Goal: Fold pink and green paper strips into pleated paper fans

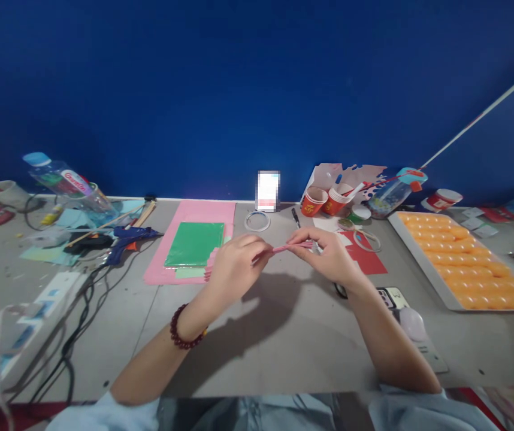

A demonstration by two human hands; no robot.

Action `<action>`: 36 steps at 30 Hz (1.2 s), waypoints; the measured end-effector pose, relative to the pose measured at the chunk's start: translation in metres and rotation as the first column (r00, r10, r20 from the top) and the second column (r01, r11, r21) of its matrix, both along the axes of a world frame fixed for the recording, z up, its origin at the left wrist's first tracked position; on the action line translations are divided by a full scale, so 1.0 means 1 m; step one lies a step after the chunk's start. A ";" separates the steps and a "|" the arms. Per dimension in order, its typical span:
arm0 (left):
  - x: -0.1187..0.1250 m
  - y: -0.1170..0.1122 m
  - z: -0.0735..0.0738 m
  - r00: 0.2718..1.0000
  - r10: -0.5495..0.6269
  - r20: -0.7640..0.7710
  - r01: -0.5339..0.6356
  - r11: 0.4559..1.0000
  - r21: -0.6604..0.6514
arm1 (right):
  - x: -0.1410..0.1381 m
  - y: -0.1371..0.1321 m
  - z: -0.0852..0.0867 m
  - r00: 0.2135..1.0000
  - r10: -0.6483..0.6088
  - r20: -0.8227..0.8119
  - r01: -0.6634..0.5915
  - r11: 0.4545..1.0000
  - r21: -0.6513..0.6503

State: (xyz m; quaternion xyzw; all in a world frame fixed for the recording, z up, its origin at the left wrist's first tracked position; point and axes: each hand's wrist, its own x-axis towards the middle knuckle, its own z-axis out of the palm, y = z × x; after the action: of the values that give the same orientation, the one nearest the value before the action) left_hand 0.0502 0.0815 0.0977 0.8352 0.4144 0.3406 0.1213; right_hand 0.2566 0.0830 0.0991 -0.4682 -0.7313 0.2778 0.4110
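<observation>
Both hands pinch a folded strip of pink paper (279, 249) in the air above the grey table. My left hand (238, 262), with a dark red bead bracelet (180, 328) at its wrist, grips one side; pink pleated edges (209, 267) stick out to its left. On the other end, the fingers of my right hand (326, 254) are closed over the paper. Beyond my left hand lies a green pack of paper (194, 244) on a pink sheet (160, 269). Red paper (369, 258) lies on the table past my right hand.
A blue glue gun (126, 239) and a power strip (32, 326) with cables occupy the left. A tape roll (257, 221), a pen (295, 218) and red paper cups (314, 201) stand along the back. To the right is a tray of orange balls (468, 260), with a phone (392, 297) nearer me.
</observation>
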 end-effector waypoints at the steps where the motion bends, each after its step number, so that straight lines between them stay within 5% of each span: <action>1: 0.000 0.000 0.000 1.000 0.001 -0.006 -0.001 1.000 0.002 | -0.001 -0.001 0.002 0.999 0.013 0.049 -0.015 0.999 0.037; 7: 0.002 -0.002 -0.001 0.999 0.005 -0.042 -0.004 0.999 0.034 | -0.007 -0.007 0.003 0.949 -0.021 0.316 -0.081 0.949 0.306; 14: 0.005 -0.003 -0.006 0.999 -0.013 -0.030 0.015 0.997 0.075 | -0.009 -0.007 -0.004 0.915 -0.098 0.392 -0.083 0.903 0.421; 29: 0.000 -0.006 0.000 0.995 0.072 -0.076 -0.065 0.994 0.092 | -0.013 -0.010 -0.003 0.884 -0.175 0.433 -0.063 0.873 0.483; 36: 0.002 -0.006 -0.004 0.994 0.011 -0.109 0.000 0.995 0.096 | -0.017 -0.012 -0.004 0.877 -0.132 0.462 -0.119 0.871 0.476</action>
State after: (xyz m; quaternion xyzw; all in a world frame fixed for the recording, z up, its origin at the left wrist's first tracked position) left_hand 0.0520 0.0753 0.0932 0.8563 0.4059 0.3142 0.0574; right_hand 0.2397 0.0706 0.0953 -0.4050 -0.8545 -0.0434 0.3224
